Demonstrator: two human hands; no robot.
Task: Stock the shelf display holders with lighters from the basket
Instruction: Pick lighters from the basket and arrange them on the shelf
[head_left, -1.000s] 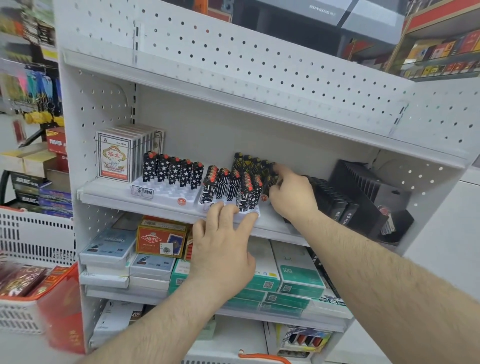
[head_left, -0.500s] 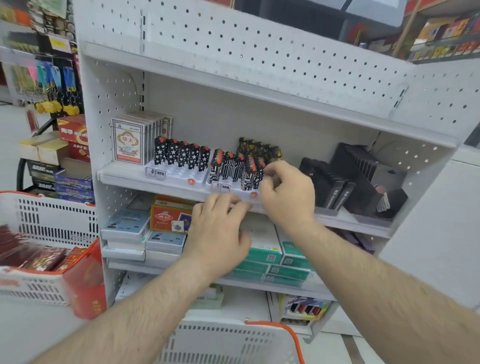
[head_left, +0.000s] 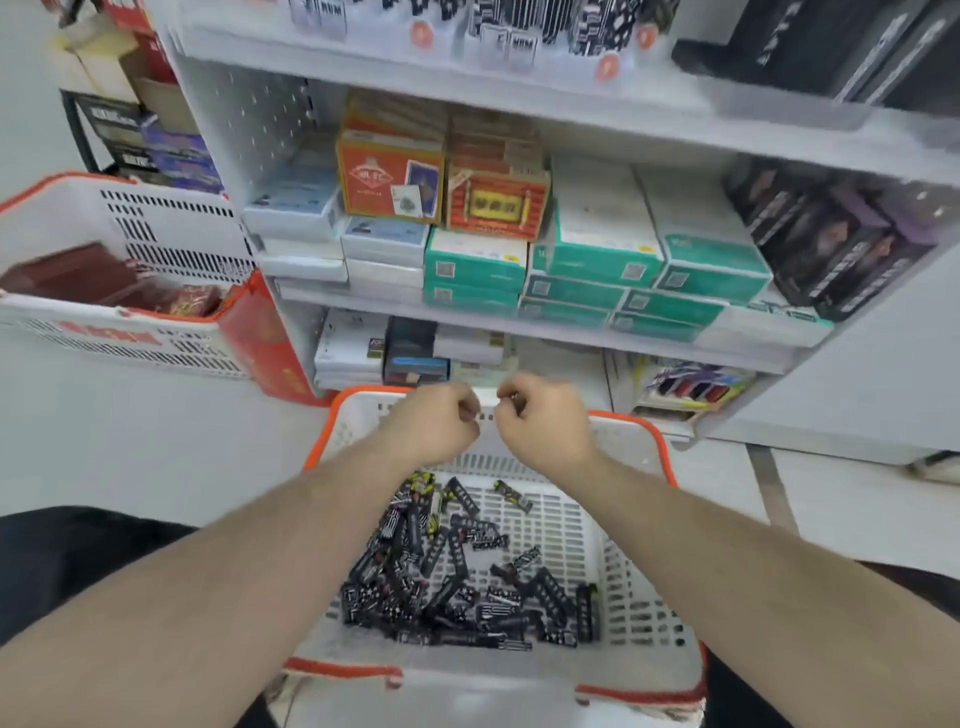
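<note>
A white basket (head_left: 661, 441) with an orange rim stands below me, in front of the shelf unit. A heap of black patterned lighters (head_left: 457, 582) lies on its floor. My left hand (head_left: 434, 423) and my right hand (head_left: 543, 418) hover side by side over the basket's far wall, above the lighters, fingers curled in, and I see nothing held in either. The white display holders (head_left: 498, 31) with standing lighters show only at the top edge, on the upper shelf.
A second white basket (head_left: 171, 218) with red packets stands to the left on the floor. Stacked green, white and orange boxes (head_left: 597, 260) fill the middle shelf. Black boxes (head_left: 831, 249) sit at its right end.
Both hands have left the lighter holders on the upper shelf and come down over the basket. My view has tipped down from the shelf to the basket.
</note>
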